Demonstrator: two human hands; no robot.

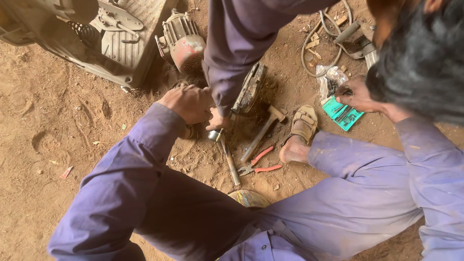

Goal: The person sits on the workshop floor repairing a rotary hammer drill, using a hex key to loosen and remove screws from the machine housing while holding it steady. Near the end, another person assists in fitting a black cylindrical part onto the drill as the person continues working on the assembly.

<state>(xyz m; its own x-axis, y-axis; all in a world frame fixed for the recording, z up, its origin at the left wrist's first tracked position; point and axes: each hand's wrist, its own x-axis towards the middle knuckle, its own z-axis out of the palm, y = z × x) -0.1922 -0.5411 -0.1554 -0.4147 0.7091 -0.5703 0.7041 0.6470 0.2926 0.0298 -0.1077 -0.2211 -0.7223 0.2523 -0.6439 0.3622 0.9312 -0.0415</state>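
My left hand [189, 103] is a closed fist over a small round metal part [186, 131] on the dirt; my fingers hide most of it. Touching it on the right, a standing person's hand [217, 120] holds a short shiny cylinder [214, 135] at the end of a metal bar [231, 163]. My right hand [356, 94] reaches far right, its bent fingers resting on the top of an open green case of small tool bits [344, 115] and a clear plastic bag [331, 77]. Whether it holds anything is hidden.
A hammer [263, 133] and red-handled pliers [257, 166] lie beside a sandalled foot [300, 130]. A rusty flat metal piece [250, 88] leans near the standing person's sleeve [232, 48]. An electric motor [183, 46], a grey machine housing [116, 43], a cable [309, 43] and a co-worker's head [420, 58] lie beyond.
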